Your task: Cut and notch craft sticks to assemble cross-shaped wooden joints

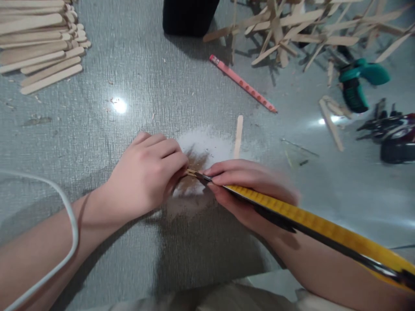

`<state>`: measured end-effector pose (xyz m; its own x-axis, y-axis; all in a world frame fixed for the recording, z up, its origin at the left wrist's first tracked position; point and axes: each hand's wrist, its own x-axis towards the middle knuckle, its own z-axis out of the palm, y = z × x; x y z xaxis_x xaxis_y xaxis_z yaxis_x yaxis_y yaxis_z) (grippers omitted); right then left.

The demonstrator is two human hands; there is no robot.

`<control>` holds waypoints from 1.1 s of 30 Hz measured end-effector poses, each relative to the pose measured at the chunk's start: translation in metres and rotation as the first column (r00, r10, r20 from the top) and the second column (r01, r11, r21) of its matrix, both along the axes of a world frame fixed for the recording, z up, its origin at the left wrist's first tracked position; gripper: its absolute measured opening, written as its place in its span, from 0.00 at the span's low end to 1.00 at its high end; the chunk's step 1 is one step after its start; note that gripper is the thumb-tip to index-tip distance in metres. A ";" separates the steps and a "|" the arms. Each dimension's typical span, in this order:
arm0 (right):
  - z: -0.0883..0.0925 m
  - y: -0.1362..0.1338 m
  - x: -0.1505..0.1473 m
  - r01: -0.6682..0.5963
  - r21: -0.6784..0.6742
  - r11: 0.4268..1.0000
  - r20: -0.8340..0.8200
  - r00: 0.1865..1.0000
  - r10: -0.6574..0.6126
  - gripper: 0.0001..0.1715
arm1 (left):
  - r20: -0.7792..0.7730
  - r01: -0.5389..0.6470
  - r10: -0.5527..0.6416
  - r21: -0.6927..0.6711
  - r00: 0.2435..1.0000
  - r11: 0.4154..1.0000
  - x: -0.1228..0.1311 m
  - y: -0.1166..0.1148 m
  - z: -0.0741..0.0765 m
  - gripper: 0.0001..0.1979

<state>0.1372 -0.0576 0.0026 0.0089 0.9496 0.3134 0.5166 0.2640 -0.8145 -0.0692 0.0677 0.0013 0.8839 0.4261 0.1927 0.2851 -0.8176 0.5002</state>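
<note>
My left hand [147,172] is closed, its fingers pinching a small strip of craft stick [191,172] whose tip pokes out toward the right. My right hand [249,183] grips a yellow utility knife [292,210] low near its blade. The knife's handle slants back over my right forearm to the lower right. Its blade end meets or nearly meets the strip; exact contact is too small to tell. Beneath both hands lies a pale, worn patch [204,140] on the grey table. A single craft stick [238,134] lies just beyond my right fingers.
Craft sticks [42,47] are piled at the upper left. A pink pencil [243,84] lies ahead, near a black container [189,17]. Joined sticks [282,30] spread across the upper right, with a teal-handled tool [355,86] below. A white cable [69,216] crosses my left forearm.
</note>
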 end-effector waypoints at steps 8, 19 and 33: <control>0.001 -0.006 -0.002 -0.070 -0.034 0.997 0.111 0.991 0.073 0.11 | 0.014 -0.001 0.001 0.006 1.000 1.000 0.000 0.000 -0.003 0.11; 0.011 0.004 -0.010 -0.281 0.003 0.960 0.215 0.937 0.274 0.15 | -0.006 0.031 -0.031 -0.013 1.000 0.999 -0.001 -0.001 -0.001 0.15; 0.009 0.002 0.009 -0.369 -0.018 0.929 0.323 0.878 0.354 0.08 | 0.010 0.052 -0.053 0.034 0.999 0.998 0.000 -0.003 -0.005 0.16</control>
